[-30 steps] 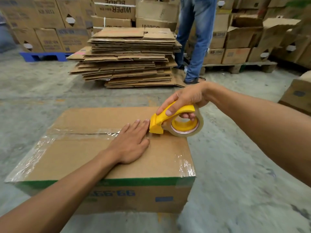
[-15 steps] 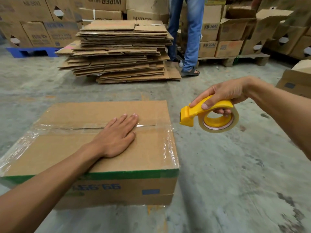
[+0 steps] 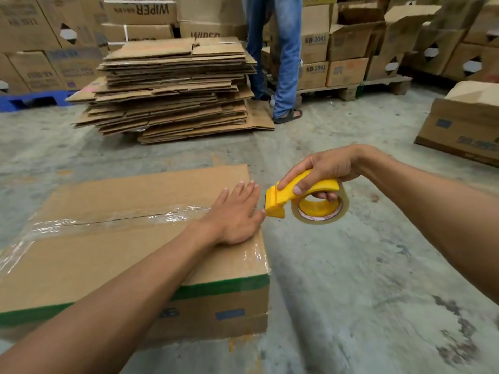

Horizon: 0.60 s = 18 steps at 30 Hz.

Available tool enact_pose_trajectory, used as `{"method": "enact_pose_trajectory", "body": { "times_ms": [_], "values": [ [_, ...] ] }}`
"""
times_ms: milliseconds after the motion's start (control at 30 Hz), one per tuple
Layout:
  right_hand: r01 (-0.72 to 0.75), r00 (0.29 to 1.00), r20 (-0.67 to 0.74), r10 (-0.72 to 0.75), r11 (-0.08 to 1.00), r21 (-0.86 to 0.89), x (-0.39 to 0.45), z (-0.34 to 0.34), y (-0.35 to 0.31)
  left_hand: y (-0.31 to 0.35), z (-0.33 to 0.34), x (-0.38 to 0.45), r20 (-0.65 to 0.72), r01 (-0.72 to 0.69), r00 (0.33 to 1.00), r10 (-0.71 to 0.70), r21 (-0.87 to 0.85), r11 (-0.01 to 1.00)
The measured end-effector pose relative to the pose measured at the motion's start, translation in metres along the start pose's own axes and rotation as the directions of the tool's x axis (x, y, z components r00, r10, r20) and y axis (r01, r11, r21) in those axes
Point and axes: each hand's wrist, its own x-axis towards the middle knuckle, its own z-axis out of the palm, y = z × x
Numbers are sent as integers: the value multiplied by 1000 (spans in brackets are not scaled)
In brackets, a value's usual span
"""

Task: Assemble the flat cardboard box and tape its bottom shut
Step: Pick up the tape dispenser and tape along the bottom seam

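Note:
An assembled cardboard box (image 3: 113, 255) with a green stripe sits upside down on the concrete floor. Clear tape (image 3: 81, 222) runs along the seam between its flaps and over the edges. My left hand (image 3: 235, 214) lies flat, fingers spread, on the box's right end over the seam. My right hand (image 3: 324, 168) grips a yellow tape dispenser (image 3: 299, 195) with a roll of clear tape (image 3: 321, 211), held in the air just off the box's right edge. The dispenser's nose almost touches my left thumb.
A tall stack of flattened cardboard boxes (image 3: 172, 87) lies on the floor behind the box. A person in blue jeans (image 3: 283, 63) stands beside it. Filled boxes sit on a wooden pallet (image 3: 351, 90) and a blue pallet (image 3: 32, 101). Another box (image 3: 464, 122) is at right.
My right hand pulled the dispenser off the box top to the right, then brought it back close to the box's right edge. My left hand slid toward that edge.

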Motion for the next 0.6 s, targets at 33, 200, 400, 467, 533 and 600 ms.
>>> {"method": "enact_pose_trajectory", "body": {
  "times_ms": [33,200,400,467,533,600],
  "values": [
    [-11,1000,3,11,1000,25,5,2,3,-3,5,1,-17,5,1000,-5,20,1000],
    [-97,994,62,92,991,88,23,1,4,-5,11,-4,-50,-5,999,7,33,999],
    [-221,975,11,221,975,-29,20,3,-26,-6,11,-6,-35,-9,999,10,34,999],
    [-272,962,-31,270,955,-123,24,3,-40,-5,11,-6,-40,-16,999,17,33,999],
    [-291,957,-69,283,929,-230,26,4,-56,-5,9,-5,-38,-28,999,29,28,999],
    [-279,960,-96,263,927,-250,23,8,-59,-4,8,-6,-24,-36,999,37,27,999]
  ]
}}
